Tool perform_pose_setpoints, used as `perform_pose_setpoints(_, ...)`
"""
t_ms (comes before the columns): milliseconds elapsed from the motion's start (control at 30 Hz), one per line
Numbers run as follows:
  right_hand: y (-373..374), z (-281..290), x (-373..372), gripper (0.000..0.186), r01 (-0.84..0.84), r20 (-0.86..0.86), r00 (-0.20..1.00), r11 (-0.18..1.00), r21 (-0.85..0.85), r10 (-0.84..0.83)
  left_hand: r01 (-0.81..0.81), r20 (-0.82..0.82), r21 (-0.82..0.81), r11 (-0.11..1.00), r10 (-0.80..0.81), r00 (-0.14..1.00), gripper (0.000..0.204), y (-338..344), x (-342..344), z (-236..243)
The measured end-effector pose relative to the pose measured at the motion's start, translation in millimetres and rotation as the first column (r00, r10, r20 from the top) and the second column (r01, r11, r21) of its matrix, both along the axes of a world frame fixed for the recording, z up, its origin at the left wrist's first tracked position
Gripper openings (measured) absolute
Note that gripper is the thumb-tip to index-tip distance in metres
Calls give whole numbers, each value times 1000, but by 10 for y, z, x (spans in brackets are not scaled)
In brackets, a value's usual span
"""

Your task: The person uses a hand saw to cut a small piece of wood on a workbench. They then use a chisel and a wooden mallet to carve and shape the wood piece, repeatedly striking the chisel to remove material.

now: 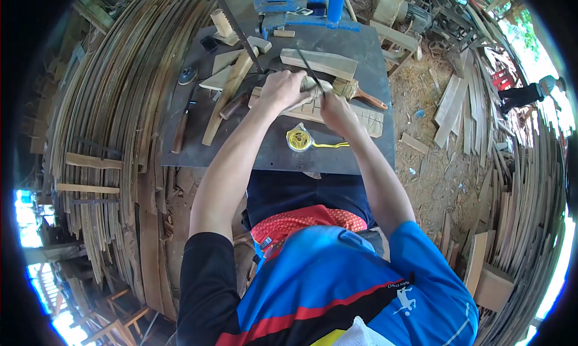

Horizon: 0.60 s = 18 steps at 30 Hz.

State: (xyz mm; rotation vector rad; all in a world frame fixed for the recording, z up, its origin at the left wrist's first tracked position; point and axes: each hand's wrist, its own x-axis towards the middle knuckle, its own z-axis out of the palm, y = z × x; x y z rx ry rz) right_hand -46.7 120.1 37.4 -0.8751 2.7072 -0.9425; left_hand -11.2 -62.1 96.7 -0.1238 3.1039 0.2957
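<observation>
On the dark metal tabletop [211, 155], my left hand [284, 92] is closed around a pale piece of wood [312, 88]. My right hand [339, 113] grips the near end of a thin, dark, file-like tool [309, 66], which slants away to the left across that wood. Beneath both hands lies a marked wooden plank [364, 118]. A brush with a brown handle [371, 99] rests just right of my right hand. Nearer to me sits a yellow tape measure [299, 139] with some tape pulled out. My fingers partly hide the wood and the tool's grip.
A shaped wooden board [322, 62] lies beyond my hands. To the left are a long wooden bar [232, 96], a saw blade [233, 25] pointing upward and a wood-handled tool [180, 131]. Blue machinery [301, 12] borders the far edge. Stacked timber [129, 81] flanks the table; a person [530, 95] is far right.
</observation>
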Motion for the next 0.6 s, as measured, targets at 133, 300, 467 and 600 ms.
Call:
perform_pose_setpoints(133,-93,19,50,36,22,-3,1000,999,42,-22,-36,-27,33,999,37,999,58,-101,8,-64)
perform_pose_setpoints(300,20,-69,215,36,104,-26,994,994,18,-103,29,-19,-27,999,-30,999,53,-4,-68,-112)
perform_pose_setpoints(467,49,-143,284,34,151,-63,987,988,3,-151,42,-42,-47,998,-44,998,49,17,-105,-91)
perform_pose_setpoints(600,315,-193,594,33,158,-23,987,987,10,-158,85,-103,-55,995,-91,991,49,-42,-106,-168)
